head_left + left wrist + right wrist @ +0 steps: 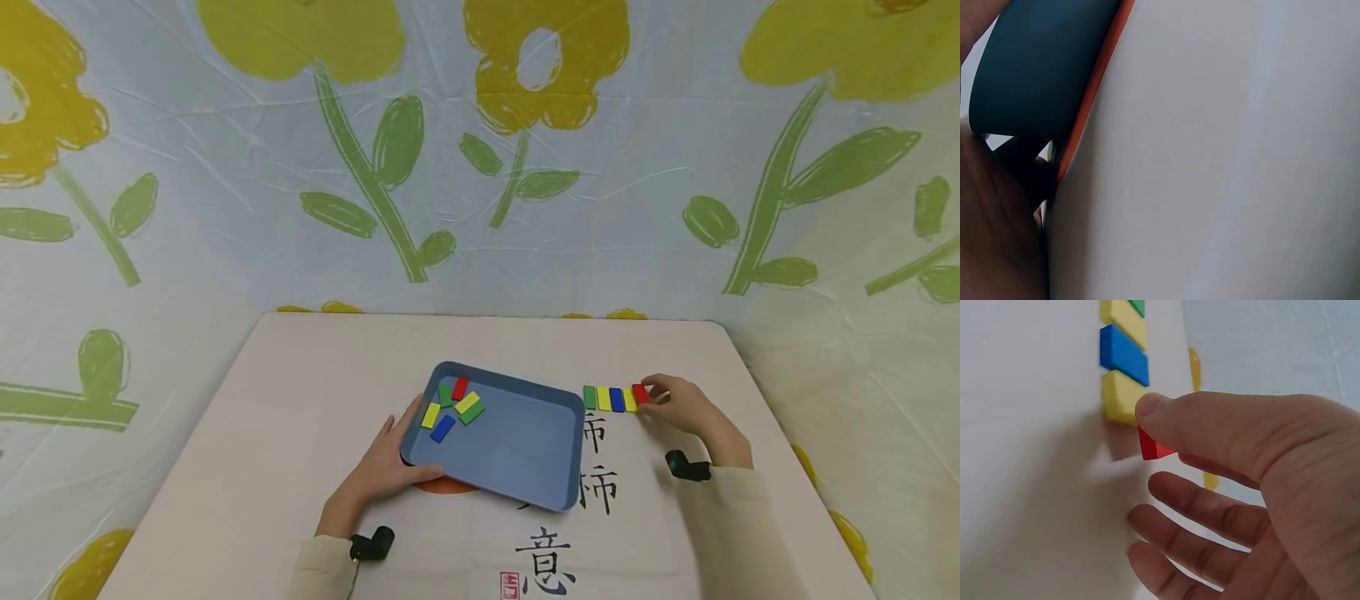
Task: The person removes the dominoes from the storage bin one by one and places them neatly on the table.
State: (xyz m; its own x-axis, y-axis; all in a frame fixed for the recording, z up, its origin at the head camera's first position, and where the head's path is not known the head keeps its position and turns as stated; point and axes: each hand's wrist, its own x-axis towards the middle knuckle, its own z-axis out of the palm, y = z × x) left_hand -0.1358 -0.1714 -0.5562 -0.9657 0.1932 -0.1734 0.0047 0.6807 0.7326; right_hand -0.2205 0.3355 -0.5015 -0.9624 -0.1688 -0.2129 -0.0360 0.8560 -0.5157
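Note:
My left hand grips the blue-grey tray at its near-left corner, with the thumb along the rim. In the left wrist view the tray's dark side stands above the palm. Several coloured blocks lie at the tray's left end, among them a blue block and a red one. Right of the tray my right hand pinches another red block between thumb and forefinger, the other fingers spread loosely. That block is at the right end of a row, beside a yellow block.
Leftward the row continues with a blue block, another yellow block and a green block. Black brushed characters and a red seal mark the pale table cloth. A flower-printed sheet hangs behind the table.

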